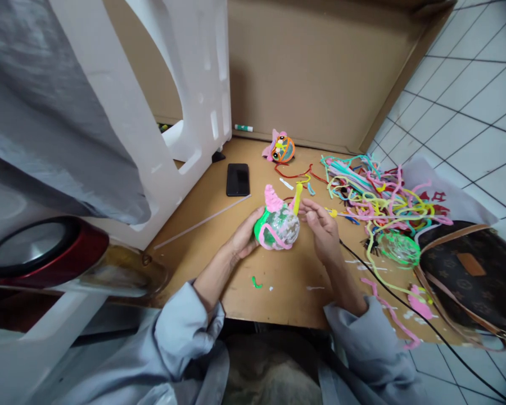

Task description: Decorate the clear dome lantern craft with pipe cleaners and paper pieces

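A clear ball wrapped in green and pink pipe cleaners, at centre, is cupped by the left hand; a yellow pipe cleaner is pinched by the right hand. Monogram on the brown bag, right, is illegible.

A single head-worn view looks forward and steeply down from close above the board, near edge at the lap, cardboard wall far, tiled floor right

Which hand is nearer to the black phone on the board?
The left hand. It holds the wrapped ball just below and right of the black phone; the right hand is farther right, beyond the ball.
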`<state>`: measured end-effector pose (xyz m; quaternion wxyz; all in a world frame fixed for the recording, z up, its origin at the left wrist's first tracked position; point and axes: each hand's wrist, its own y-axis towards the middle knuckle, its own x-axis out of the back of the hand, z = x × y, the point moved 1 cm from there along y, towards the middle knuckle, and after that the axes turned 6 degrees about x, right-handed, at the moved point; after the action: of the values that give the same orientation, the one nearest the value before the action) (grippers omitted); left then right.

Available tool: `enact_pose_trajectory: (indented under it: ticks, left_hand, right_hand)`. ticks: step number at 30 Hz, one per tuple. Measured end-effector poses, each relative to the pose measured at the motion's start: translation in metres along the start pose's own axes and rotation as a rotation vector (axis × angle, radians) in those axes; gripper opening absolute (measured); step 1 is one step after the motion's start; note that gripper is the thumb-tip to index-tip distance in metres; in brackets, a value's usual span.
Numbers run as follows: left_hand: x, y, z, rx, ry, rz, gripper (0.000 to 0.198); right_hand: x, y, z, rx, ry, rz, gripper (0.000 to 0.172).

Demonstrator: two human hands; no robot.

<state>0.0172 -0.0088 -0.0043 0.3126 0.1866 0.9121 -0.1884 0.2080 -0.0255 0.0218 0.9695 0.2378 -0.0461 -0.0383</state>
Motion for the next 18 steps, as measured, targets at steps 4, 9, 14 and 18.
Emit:
enact_pose_trajectory:
  ticks: [4,9,14,18]
  left_hand:
    - [0.001,0.001,0.002,-0.064,0.098,-0.048,0.053]
    - [0.000,-0.002,-0.001,-0.162,0.249,-0.100,0.058]
    - [-0.004,-0.004,-0.004,-0.155,0.317,-0.120,0.059]
    - [-0.006,-0.004,-0.003,-0.175,0.339,-0.078,0.056]
  right_hand:
    - [0.000,0.000,0.006,0.204,-0.230,-0.114,0.029]
    - [-0.002,-0.001,0.022,0.471,-0.442,-0.136,0.018]
    - [-0.004,-0.003,0.024,0.421,-0.435,-0.080,0.013]
    - [-0.004,-0.008,0.018,0.373,-0.408,-0.070,0.011]
